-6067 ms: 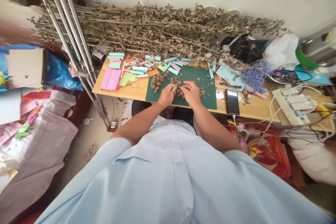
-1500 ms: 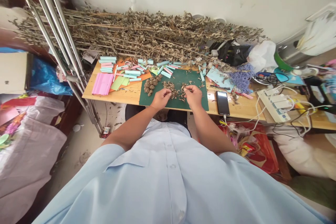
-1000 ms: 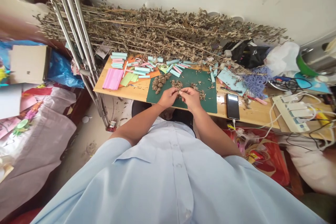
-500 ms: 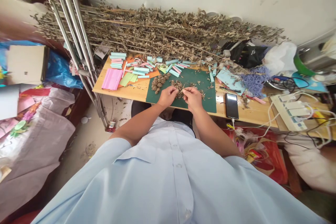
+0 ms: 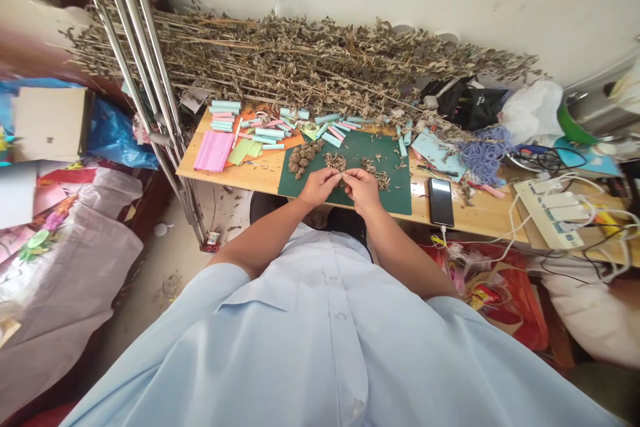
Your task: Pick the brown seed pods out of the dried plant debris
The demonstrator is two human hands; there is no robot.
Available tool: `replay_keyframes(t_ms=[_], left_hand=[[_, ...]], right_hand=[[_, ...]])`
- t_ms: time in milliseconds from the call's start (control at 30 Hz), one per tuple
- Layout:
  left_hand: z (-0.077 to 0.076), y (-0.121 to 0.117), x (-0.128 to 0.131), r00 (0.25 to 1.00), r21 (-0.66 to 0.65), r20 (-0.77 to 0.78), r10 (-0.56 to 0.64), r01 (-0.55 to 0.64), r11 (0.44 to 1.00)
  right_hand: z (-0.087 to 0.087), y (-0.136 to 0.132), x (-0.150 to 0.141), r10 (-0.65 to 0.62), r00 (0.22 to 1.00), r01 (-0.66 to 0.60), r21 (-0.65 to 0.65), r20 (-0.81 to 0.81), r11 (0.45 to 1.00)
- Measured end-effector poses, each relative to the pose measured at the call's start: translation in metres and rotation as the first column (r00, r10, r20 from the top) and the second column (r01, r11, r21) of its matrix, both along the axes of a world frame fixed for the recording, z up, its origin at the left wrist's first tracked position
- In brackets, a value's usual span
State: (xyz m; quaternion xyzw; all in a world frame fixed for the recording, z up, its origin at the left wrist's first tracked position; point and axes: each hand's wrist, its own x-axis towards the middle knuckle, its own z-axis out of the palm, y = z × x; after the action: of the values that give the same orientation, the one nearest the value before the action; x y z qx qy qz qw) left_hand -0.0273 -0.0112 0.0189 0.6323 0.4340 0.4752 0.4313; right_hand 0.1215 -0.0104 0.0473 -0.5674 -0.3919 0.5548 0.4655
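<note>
My left hand [image 5: 321,185] and my right hand [image 5: 362,188] meet fingertip to fingertip over the near part of a green mat [image 5: 400,190]. Both are pinched closed; whatever is between the fingertips is too small to make out. Just beyond them lies a pile of dry brown leaf bits [image 5: 335,160]. Left of that sits a cluster of round brown balls [image 5: 303,159], seemingly of the same plant matter. More loose dry bits [image 5: 377,175] are scattered on the mat to the right of my right hand.
Rolled coloured papers [image 5: 270,133] and a pink paper stack [image 5: 214,151] lie at left. Dried plant stalks [image 5: 310,60] are heaped along the wall. A charging phone [image 5: 441,202], blue yarn [image 5: 485,152] and a power strip [image 5: 550,213] stand right. Metal crutches [image 5: 150,80] lean at left.
My right hand has moved slightly left, so its fingertips now touch those of my left hand. My left hand stays nearly in place.
</note>
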Motion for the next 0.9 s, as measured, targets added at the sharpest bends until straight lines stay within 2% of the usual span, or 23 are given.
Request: replay_keyframes(t_ms=[233,367,600,733,900], left_hand=[[0.0,0.001,0.002,0.998,-0.005,-0.057,0.017,-0.018,1.0],[0.0,0.001,0.002,0.998,-0.003,-0.062,0.015,-0.015,1.0],[-0.002,0.002,0.002,0.996,-0.012,-0.091,0.015,-0.016,1.0],[-0.003,0.002,0.002,0.996,-0.006,-0.09,0.016,-0.016,1.0],[-0.003,0.002,0.002,0.996,-0.017,-0.093,0.017,-0.019,1.0]], right_hand=[[-0.001,-0.001,-0.002,-0.021,1.0,0.021,-0.001,0.018,1.0],[-0.005,0.002,-0.001,-0.021,1.0,0.021,0.07,-0.001,0.997],[-0.012,0.008,0.001,0.027,0.991,-0.046,0.15,0.128,0.988],[-0.01,0.009,-0.001,0.041,0.993,-0.057,0.135,0.114,0.989],[-0.002,0.011,0.001,0.115,0.988,-0.121,0.052,0.099,0.991]])
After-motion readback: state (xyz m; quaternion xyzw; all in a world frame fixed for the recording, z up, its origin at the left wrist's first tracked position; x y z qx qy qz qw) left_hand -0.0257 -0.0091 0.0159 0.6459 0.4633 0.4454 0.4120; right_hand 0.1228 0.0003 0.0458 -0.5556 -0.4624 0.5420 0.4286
